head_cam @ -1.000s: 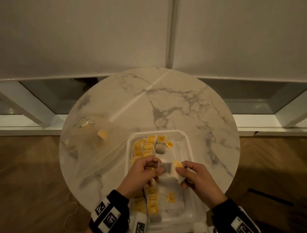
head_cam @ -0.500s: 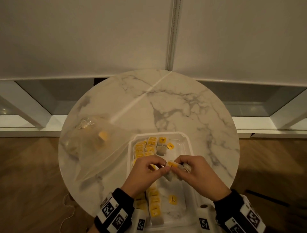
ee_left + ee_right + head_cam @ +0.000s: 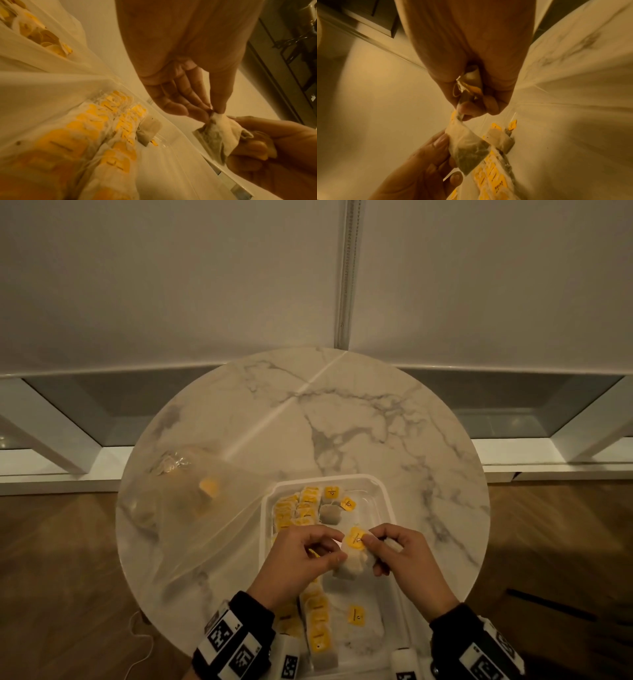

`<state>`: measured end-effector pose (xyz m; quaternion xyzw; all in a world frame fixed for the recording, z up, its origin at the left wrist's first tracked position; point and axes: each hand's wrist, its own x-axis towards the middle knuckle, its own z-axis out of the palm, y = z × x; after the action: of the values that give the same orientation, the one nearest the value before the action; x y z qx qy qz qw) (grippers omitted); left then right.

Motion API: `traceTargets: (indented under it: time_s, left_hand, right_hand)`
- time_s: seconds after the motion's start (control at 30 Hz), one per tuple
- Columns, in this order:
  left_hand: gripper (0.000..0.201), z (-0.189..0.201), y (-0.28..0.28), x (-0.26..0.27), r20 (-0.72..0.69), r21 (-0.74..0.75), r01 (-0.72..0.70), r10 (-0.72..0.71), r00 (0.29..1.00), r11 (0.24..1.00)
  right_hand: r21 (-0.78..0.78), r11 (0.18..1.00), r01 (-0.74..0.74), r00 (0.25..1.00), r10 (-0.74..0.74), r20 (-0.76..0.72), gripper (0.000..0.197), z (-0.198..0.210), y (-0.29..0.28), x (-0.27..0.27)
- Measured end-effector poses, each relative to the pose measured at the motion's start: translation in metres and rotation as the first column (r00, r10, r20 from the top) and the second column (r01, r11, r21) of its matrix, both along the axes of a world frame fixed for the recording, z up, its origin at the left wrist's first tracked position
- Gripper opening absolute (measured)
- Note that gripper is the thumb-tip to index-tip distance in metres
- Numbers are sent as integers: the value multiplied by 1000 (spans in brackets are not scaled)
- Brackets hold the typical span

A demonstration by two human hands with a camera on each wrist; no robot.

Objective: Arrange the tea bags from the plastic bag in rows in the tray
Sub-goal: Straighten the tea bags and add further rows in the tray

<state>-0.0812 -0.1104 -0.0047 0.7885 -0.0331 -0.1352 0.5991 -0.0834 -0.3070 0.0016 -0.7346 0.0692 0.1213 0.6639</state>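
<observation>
Over the clear plastic tray [image 3: 374,480] both hands hold one tea bag [image 3: 351,569]. My left hand [image 3: 337,547] pinches its corner, shown close in the left wrist view [image 3: 211,112]. My right hand [image 3: 371,554] pinches the other end with a fingertip on the yellow tag [image 3: 354,539]. Another tea bag [image 3: 471,82] sits bunched in the right palm. Rows of yellow-tagged tea bags [image 3: 298,508] fill the tray's left side. A loose tea bag [image 3: 330,513] lies near the far end. The plastic bag [image 3: 178,508] lies to the left with more tea bags inside.
The tray stands at the near edge of a round marble table [image 3: 342,419]. Its right half holds one loose tagged bag [image 3: 358,616]. Wooden floor surrounds the table, and a white wall with a low ledge stands behind it.
The hands have drawn closer together over the tray. The held tea bag has turned, so its yellow tag now lies on top under the right fingertips.
</observation>
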Motion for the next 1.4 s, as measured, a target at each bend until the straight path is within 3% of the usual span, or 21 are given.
traceTargets:
  time_s: [0.23, 0.47, 0.6, 0.77, 0.87, 0.97, 1.17, 1.3, 1.4]
  left_hand:
    - [33, 3, -8, -3, 16, 84, 31, -32, 999, 996]
    - [15, 6, 5, 2, 90, 277, 105, -134, 987, 955]
    - [16, 14, 15, 14, 108, 310, 105, -144, 984, 945]
    - [29, 21, 15, 36, 124, 287, 70, -109, 986, 955]
    - [21, 21, 9, 50, 171, 328, 100, -163, 972, 940]
    - [15, 22, 2, 63, 209, 441, 134, -247, 946, 887]
    - [20, 25, -4, 76, 84, 561, 264, -372, 924, 784]
    - [7, 29, -13, 74, 3, 725, 293, -428, 904, 623]
    - [11, 27, -17, 75, -3, 803, 284, -473, 881, 524]
  right_hand:
    - [55, 998, 31, 999, -29, -29, 17, -4, -1, -1]
    - [121, 976, 182, 983, -178, -43, 21, -14, -17, 4]
    - [161, 951, 263, 965, -256, -60, 20, -24, -26, 5]
    - [150, 961, 234, 972, -229, -50, 20, -28, -25, 2]
    - [114, 973, 203, 979, -201, -25, 19, -29, -24, 0]
    - [104, 977, 188, 982, -187, -15, 17, -29, -23, -2]
    - [78, 980, 181, 984, -181, -3, 18, -33, -24, -1]
    - [74, 982, 175, 984, -176, 9, 18, -36, -25, -1]
    - [84, 982, 167, 985, -170, 25, 17, -37, -25, -2]
